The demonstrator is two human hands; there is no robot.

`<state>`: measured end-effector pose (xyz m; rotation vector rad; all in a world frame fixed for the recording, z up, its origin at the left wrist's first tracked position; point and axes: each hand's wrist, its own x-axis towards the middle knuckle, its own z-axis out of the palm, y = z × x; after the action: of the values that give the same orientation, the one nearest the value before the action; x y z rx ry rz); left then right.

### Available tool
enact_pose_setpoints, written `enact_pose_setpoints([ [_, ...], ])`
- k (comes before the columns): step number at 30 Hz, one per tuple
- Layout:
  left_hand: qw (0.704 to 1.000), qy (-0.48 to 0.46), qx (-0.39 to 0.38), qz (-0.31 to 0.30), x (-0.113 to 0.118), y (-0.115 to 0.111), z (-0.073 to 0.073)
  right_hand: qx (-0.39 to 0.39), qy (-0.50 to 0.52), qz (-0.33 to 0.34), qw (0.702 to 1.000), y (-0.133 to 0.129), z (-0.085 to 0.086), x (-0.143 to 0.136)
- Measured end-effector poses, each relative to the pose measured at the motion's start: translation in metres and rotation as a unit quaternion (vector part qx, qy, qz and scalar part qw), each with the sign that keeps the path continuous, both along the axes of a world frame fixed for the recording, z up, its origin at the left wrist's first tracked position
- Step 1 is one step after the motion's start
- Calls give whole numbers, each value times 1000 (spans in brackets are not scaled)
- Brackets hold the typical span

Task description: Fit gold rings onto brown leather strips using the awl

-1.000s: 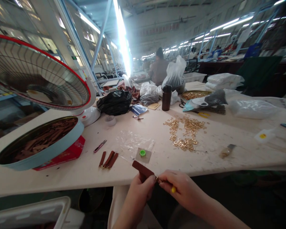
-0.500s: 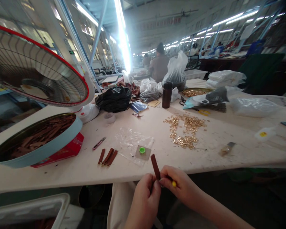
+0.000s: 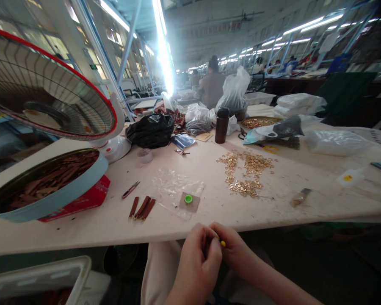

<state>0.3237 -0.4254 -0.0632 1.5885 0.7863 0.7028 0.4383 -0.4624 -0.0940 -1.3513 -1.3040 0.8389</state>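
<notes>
At the table's front edge my left hand (image 3: 199, 258) is closed, its fingers curled around a brown leather strip that they now almost wholly hide. My right hand (image 3: 233, 250) presses against it, also closed, with the yellow end of a small tool (image 3: 222, 243) poking out of its grip. The rest of that tool is covered. On the table to the left lie several similar brown leather strips (image 3: 142, 207) with small metal pieces at their lower ends. A green round cap (image 3: 188, 199) sits on a small flat square in front of my hands.
Loose gold-coloured rings (image 3: 246, 186) are spread right of centre. Thread snips (image 3: 131, 189) lie left, near a blue-rimmed tray (image 3: 82, 182) of brown strips and a fan (image 3: 114, 148). A dark bottle (image 3: 221, 127) stands behind, among plastic bags. A white bin (image 3: 85, 271) is below left.
Both hands have drawn closer together and the left hand has turned over the leather strip, which stood upright and visible before. The yellow tool end has shifted slightly left with the right hand.
</notes>
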Motion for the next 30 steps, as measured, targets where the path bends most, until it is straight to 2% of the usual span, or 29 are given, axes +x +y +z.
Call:
enact_pose_setpoints([
  [3,994,-112,-21,5,17,32,9,34,-22,-60,997,26,15,8],
  [6,984,-174,-37,-12,37,59,28,52,-33,-51,997,45,45,23],
  [9,973,-221,-53,-26,61,67,41,58,-74,-70,993,49,65,42],
  [11,975,-214,-64,-14,79,70,39,40,-131,-113,984,47,65,57],
  [14,985,-158,-68,30,93,80,20,-1,-189,-165,968,39,52,84],
  [18,995,-51,3,89,74,105,-9,-34,-190,-222,956,13,35,111],
  [21,992,50,96,57,60,126,-11,-39,-186,-220,957,-4,30,118],
  [23,980,119,159,11,64,140,-6,-35,-180,-201,962,-10,31,119],
  [25,959,181,218,-28,81,154,-2,-26,-170,-192,966,-13,31,121],
  [27,933,237,264,-57,107,169,-2,-21,-154,-184,971,-15,29,126],
  [30,896,314,302,-93,156,193,-14,-34,-120,-156,980,-23,20,136],
])
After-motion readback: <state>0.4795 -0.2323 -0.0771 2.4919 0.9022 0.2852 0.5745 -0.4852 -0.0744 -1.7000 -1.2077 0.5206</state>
